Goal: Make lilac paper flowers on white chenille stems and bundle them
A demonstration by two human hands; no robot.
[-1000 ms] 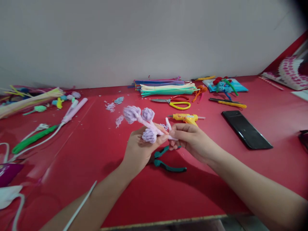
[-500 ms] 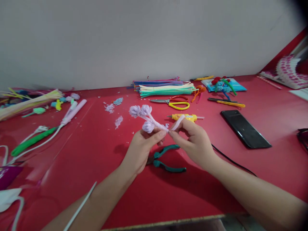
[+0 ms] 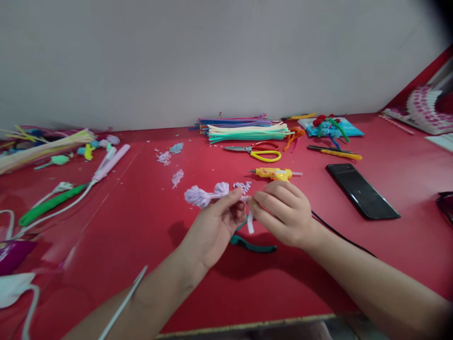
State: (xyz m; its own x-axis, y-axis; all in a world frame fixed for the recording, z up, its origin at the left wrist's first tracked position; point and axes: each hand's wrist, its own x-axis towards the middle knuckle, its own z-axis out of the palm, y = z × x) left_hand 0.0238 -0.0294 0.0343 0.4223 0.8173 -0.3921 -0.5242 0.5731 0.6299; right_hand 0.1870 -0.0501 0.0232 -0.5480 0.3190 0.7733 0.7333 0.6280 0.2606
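A lilac fuzzy stem with puffy buds (image 3: 198, 196) is held above the red table (image 3: 198, 293). My left hand (image 3: 215, 226) pinches the stem just right of the buds, thumb on top. Close beside it, my right hand (image 3: 283, 212) has its fingers closed on the stem's right end. A pale lilac strip (image 3: 251, 223) hangs down between the two hands. Below them lie teal-handled pliers (image 3: 256, 246), partly hidden by my left hand.
Behind the hands are a yellow glue gun (image 3: 271, 173), scissors (image 3: 265, 155) and bundled pipe cleaners (image 3: 247, 132). A black phone (image 3: 363, 191) lies right. Lilac scraps (image 3: 177, 178) dot the table. At left are a pink-white tool (image 3: 111, 163) and a green handle (image 3: 51, 205).
The buds have tipped down and slightly left. My left hand has rolled over, and my right hand has turned, its fingers curled. The lilac strip has swung from pointing up to hanging down.
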